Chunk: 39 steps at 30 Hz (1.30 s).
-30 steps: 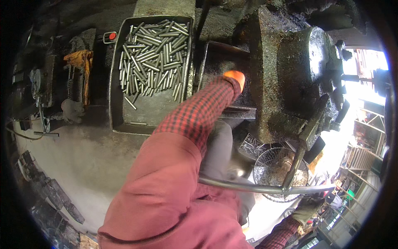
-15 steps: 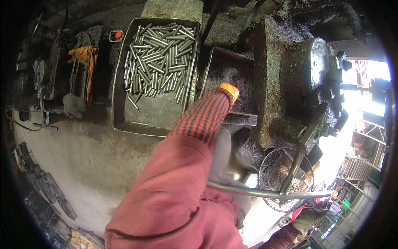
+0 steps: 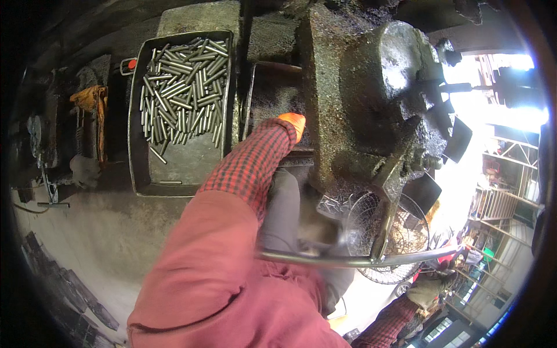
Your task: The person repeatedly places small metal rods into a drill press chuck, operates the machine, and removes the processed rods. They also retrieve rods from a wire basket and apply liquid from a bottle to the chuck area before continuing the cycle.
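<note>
The left hand [image 3: 292,123] (orange-gloved, grip hidden) is reached beside the machine [image 3: 371,98], near 1 tray of steel rods [image 3: 180,98].

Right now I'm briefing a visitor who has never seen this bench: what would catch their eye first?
Probably the dark metal tray heaped with shiny steel rods, upper left. Next, the left hand in an orange glove, reaching out of a red checked sleeve beside the big grimy machine body at centre right. Below the machine hangs a wire basket.
</note>
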{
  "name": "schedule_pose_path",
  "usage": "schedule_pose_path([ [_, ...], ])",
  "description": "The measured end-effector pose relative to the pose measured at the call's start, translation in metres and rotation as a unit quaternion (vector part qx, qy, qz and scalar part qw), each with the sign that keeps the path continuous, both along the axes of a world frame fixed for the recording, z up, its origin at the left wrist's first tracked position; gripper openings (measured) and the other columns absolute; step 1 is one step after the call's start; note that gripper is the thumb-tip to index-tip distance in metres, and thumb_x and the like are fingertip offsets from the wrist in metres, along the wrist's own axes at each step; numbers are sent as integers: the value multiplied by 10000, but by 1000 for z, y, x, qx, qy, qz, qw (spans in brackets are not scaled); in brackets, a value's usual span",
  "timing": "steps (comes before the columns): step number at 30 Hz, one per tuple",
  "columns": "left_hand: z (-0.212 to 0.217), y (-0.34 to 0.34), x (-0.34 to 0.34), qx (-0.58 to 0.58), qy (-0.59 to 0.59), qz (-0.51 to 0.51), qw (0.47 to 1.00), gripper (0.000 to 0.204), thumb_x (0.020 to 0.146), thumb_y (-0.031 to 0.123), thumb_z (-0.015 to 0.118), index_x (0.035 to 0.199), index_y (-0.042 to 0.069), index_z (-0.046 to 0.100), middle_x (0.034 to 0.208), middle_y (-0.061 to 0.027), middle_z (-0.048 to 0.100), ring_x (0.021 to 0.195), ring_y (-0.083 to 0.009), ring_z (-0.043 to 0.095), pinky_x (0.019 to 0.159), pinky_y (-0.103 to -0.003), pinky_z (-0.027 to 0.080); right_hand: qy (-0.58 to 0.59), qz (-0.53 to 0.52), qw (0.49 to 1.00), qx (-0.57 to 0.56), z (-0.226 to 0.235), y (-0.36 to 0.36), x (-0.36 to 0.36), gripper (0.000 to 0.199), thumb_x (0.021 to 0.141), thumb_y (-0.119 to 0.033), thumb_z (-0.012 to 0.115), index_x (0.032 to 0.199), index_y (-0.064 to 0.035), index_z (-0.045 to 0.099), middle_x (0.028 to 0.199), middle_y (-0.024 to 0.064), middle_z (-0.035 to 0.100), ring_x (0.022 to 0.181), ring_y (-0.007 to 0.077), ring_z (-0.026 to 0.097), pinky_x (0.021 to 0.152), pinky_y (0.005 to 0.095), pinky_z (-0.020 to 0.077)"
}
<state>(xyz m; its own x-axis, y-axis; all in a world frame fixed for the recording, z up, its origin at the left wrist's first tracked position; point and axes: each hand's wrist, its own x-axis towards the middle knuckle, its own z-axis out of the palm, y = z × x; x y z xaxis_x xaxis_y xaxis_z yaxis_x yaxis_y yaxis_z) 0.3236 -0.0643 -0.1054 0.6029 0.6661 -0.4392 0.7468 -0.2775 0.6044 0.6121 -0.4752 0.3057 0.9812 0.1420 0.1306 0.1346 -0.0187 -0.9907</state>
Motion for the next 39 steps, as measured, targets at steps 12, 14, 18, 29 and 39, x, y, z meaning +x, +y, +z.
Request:
schedule_pose_path([
  [12, -13, 2, 23, -59, 58, -36, 996, 328, 945, 162, 604, 1218, 103, 777, 1259, -141, 746, 1167, -285, 725, 1000, -401, 568, -8, 68, 998, -13, -14, 5, 35, 467, 1081, -378, 534, 1384, -22, 547, 1288, 110, 675, 1131, 226, 663, 927, 390, 559],
  [14, -7, 6, 21, -80, 37, 55, 995, 311, 887, 143, 662, 1162, 65, 785, 1221, -192, 747, 1166, -316, 721, 998, -407, 568, -45, 77, 995, -32, -17, 4, 46, 433, 1087, -341, 534, 1369, -13, 549, 1281, 116, 679, 1112, 224, 673, 896, 380, 570],
  [18, 31, 25, -13, -81, -25, 205, 975, 340, 829, 185, 723, 1120, 18, 778, 1212, -267, 719, 1167, -394, 699, 1004, -441, 562, -52, 248, 963, 96, -39, 38, 54, 365, 1097, -267, 535, 1340, 5, 554, 1268, 129, 686, 1073, 221, 691, 834, 360, 590],
  [29, 191, -61, -182, -49, -452, 477, 752, 313, 910, 45, 759, 1201, -56, 708, 1084, -79, 752, 1002, -137, 689, 908, -291, 546, 138, 358, 923, 15, -160, 207, -19, 330, 1083, -296, 546, 1280, -33, 578, 1120, 83, 684, 919, 183, 638, 763, 326, 533],
  [39, 219, -103, -222, 316, -282, 371, 826, 265, 866, 6, 747, 1125, 56, 757, 1002, -129, 706, 905, -290, 698, 805, -362, 558, 277, 359, 891, -7, -208, 184, -54, 334, 1082, -307, 545, 1277, -38, 584, 1121, 82, 682, 932, 191, 636, 786, 337, 527],
])
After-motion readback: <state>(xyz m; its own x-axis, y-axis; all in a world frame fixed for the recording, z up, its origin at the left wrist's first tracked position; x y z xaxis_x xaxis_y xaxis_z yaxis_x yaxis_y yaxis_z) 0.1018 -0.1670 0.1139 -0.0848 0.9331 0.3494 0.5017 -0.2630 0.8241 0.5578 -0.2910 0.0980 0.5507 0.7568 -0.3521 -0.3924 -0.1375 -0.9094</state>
